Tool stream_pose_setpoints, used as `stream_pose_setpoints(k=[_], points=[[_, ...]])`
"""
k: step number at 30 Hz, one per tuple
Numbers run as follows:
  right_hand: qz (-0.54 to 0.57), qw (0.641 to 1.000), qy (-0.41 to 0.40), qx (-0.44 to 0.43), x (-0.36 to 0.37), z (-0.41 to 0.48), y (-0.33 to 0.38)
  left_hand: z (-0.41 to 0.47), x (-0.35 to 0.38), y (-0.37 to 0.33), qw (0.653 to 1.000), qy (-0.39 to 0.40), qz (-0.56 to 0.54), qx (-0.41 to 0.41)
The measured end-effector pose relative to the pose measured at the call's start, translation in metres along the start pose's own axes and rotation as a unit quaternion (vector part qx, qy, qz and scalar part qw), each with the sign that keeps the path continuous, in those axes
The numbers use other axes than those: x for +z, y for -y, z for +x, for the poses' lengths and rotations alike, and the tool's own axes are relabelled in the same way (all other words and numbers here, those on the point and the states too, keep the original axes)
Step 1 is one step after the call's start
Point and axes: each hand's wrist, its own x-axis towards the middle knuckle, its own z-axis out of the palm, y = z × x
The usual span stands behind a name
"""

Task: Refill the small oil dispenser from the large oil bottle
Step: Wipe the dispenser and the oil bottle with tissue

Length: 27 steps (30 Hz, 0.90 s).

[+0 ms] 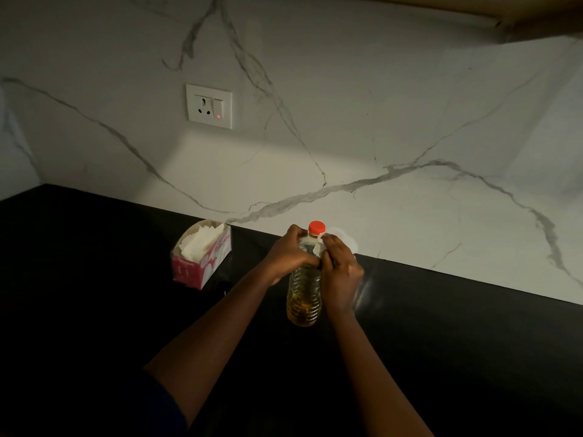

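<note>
— Arms (pixel 220 326) reach past the box (pixel 202 253). And the left grip (pixel 290 252)?
— Clasping the capped bottle (pixel 304 298) by its shoulder, upright on the counter (pixel 284 373); the right grip (pixel 342 275) pinches a tissue (pixel 344 239) against it. Likely slick, soft plastic: take the ribbed waist.

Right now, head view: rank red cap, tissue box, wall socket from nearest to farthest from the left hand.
1. Red cap: just up and right of the left hand, which grips the oil bottle at its neck.
2. Tissue box: on the counter, to the hand's left.
3. Wall socket: high on the marble wall, farthest.
</note>
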Motion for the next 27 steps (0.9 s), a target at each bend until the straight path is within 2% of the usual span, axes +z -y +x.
stream_pose_setpoints(k=[9,12,17,23,27], points=[[-0.024,1.0,-0.002,-0.007,0.0,-0.001,0.003,0.002,0.022,0.003,0.992,-0.11,0.063,0.022],[-0.026,1.0,-0.011,0.008,-0.001,0.0,0.0,-0.001,0.026,0.001,0.987,-0.087,0.138,-0.009],[-0.006,0.998,-0.023,0.061,-0.006,0.003,-0.007,-0.005,0.017,0.002,0.993,-0.021,0.115,-0.019],[-0.002,0.999,-0.03,0.042,-0.006,0.0,-0.002,-0.002,0.01,0.009,0.999,-0.025,0.036,0.012],[-0.005,0.999,-0.033,0.041,-0.003,-0.002,-0.001,0.0,0.015,0.009,0.998,-0.052,0.038,0.018]])
